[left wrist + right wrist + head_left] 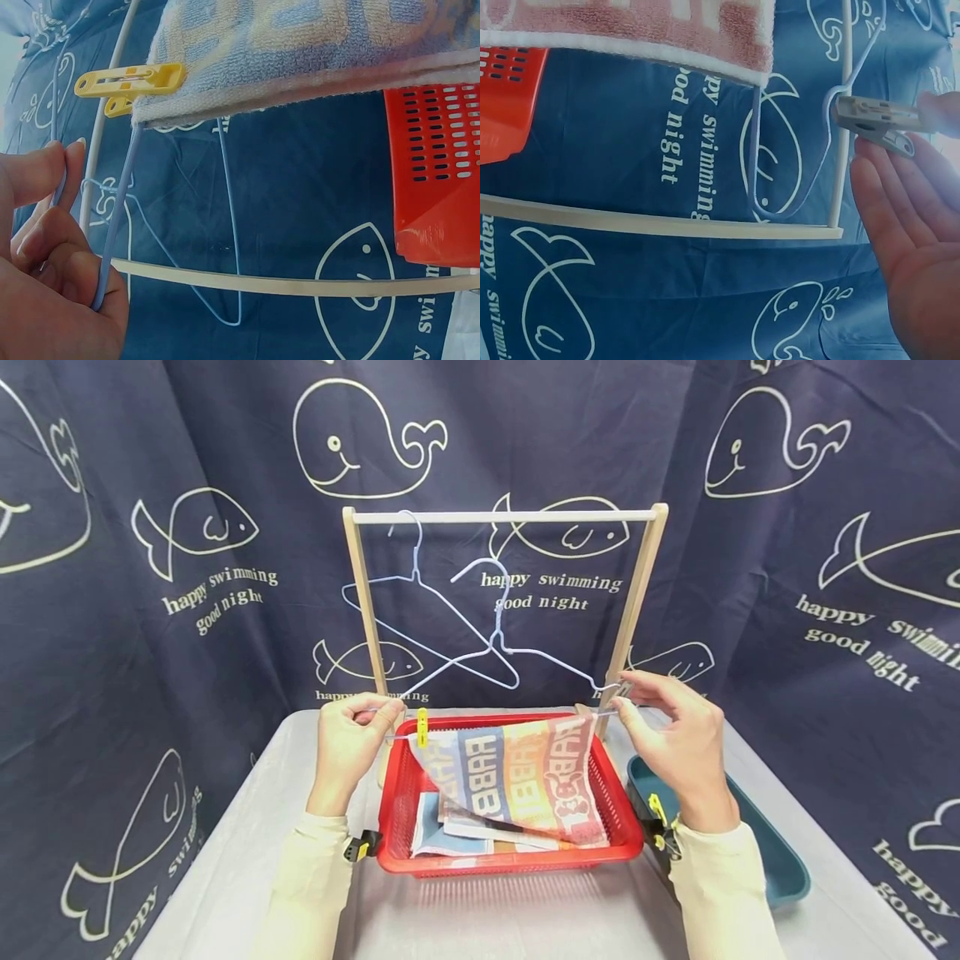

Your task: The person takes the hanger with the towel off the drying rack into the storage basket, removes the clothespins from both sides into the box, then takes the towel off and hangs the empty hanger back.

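We find a curtained booth fitted out as a small laundry corner; whether within a home or a lab, we cannot tell. Navy curtains (510, 443) printed with whales, fish and "happy swimming good night" close the left, right and far sides. The pale bench (540, 931) carries a small wooden rack (502, 517), with blue hangers (498, 635) and a red basket (630, 845) of cloths (437, 831) near it.

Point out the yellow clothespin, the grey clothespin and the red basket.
Yellow clothespin (159, 77): left wrist view, on its upper arm.
Grey clothespin (877, 112): right wrist view, on its upper arm.
Red basket (540, 860): head view, on its near rim.
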Demonstrator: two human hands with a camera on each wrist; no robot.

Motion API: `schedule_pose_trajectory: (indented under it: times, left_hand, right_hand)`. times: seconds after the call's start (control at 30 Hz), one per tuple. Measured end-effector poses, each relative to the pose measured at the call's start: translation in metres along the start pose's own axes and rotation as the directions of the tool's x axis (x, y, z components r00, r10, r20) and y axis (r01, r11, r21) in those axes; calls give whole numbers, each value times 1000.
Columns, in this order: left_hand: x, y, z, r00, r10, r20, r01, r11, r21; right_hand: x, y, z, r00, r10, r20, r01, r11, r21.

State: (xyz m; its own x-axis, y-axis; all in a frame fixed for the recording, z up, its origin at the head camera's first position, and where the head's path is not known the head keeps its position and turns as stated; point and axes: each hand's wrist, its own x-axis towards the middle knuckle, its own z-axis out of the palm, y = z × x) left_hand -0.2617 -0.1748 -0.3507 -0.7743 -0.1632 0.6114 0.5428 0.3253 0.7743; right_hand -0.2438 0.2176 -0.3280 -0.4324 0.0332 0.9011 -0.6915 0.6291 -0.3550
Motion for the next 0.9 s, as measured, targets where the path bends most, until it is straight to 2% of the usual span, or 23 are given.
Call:
schedule_pose_trajectory:
  times: [0.23, 0.43, 0.63, 0.9]
  left_hand:
    - [-2, -1, -2, 1000, -5, -7, 5, 1000, 12]
    - [-1, -1, 0, 1000, 3, -10, -3, 1000, 5]
    - [-1, -2, -1, 1000, 7, -2, -7, 1000, 7]
    - [1, 1, -3, 1000, 19, -7, -19, 1000, 5]
  right_hand:
    - [-5, -2, -2, 998, 59, 20, -59, 998, -13]
    - [-5, 1, -11, 996, 82, 33, -79, 994, -74]
    - [-2, 5, -27, 996, 85, -10, -86, 989, -117]
    - [0, 13, -53, 996, 85, 18, -80, 981, -179]
